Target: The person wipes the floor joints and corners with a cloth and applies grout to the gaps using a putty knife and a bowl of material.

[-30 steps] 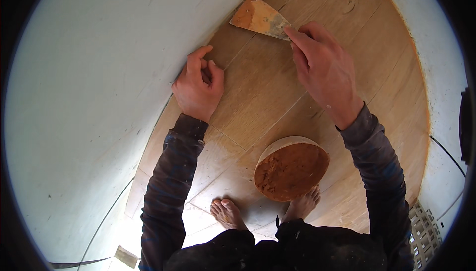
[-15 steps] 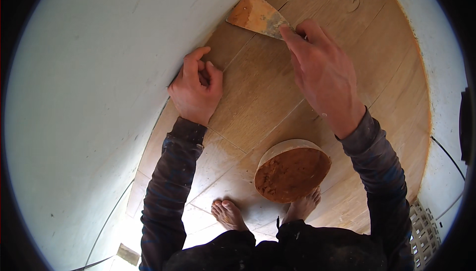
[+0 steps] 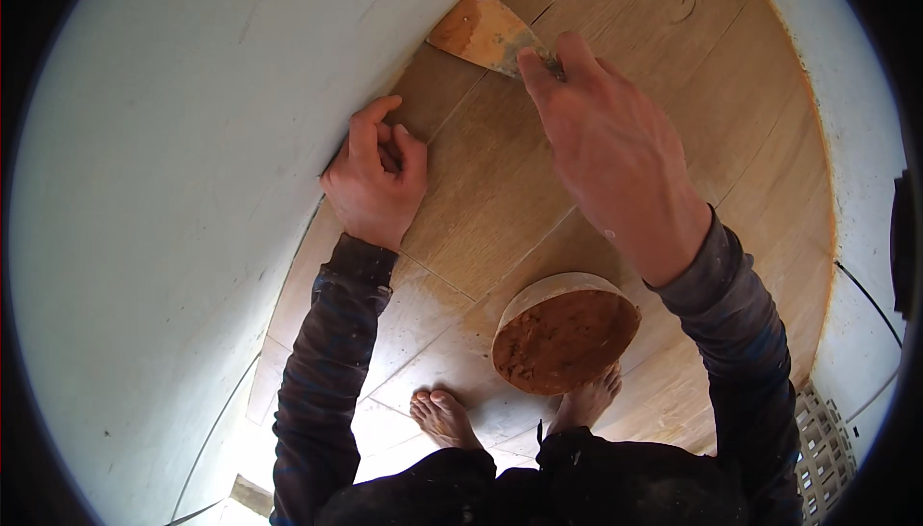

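Note:
My right hand (image 3: 615, 141) is closed around a wide putty knife (image 3: 481, 31), the handle mostly hidden under the fingers. Orange-brown paste smears its flat blade, whose edge meets the foot of the white wall at the left. Lower along that same wall, my left hand (image 3: 375, 185) rests at the floor joint, loosely bent. Its index finger and thumb stand apart with nothing visible between them; the other fingers are partly hidden. Close to my feet, a round pale bowl (image 3: 567, 281) is tilted toward me, coated inside with reddish-brown paste (image 3: 562, 343).
The white wall (image 3: 212, 170) curves along the left, another wall (image 3: 856, 141) along the right. An orange line follows the floor's edge. Wood-look planks (image 3: 510, 180) cover the floor. A pale slotted plastic crate (image 3: 822, 444) stands at lower right. My bare feet (image 3: 442, 415) are near the bowl.
My right hand and the putty knife have shifted a little left and up along the wall. The left hand has moved very slightly left; the bowl is nearly unchanged.

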`<state>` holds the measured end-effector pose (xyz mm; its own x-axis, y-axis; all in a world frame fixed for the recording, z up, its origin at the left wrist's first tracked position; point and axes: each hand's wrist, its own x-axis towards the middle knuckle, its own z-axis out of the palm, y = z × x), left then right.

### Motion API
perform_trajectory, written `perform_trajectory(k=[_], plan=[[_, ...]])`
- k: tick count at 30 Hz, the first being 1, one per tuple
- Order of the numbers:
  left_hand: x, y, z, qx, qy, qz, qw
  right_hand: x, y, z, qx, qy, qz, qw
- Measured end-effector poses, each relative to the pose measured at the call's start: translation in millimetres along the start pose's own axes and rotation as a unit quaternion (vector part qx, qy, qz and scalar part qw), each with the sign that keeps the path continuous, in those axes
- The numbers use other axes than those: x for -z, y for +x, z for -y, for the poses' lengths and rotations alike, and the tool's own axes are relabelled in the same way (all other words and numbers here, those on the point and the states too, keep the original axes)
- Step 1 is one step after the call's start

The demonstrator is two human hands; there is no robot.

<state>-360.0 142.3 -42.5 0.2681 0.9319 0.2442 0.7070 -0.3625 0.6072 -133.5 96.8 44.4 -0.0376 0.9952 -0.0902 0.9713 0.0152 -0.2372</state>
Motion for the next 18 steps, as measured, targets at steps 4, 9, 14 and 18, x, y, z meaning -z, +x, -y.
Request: perform_trajectory(k=[4,9,14,18], plan=[[-0.8,0.6,0.1,-0.01,0.002,-0.017,1.0,14.4,-8.0,-0.3,-0.005,-0.006,0.005,1.0],[-1.0,-1.1,0.8,0.0,-0.002,-0.017,1.0,14.4,-20.1,-12.6,-0.022,0.02,-0.027,0.999],[-1.6,0.1,0.4,-0.009,0.0,-0.015,1.0,0.8,-22.1,-24.3,-0.019,0.048,-0.075,0.996],[-1.2,0.3,0.0,-0.005,0.003,-0.011,1.0,-8.5,-16.8,-28.4,-0.001,0.039,-0.091,0.995]])
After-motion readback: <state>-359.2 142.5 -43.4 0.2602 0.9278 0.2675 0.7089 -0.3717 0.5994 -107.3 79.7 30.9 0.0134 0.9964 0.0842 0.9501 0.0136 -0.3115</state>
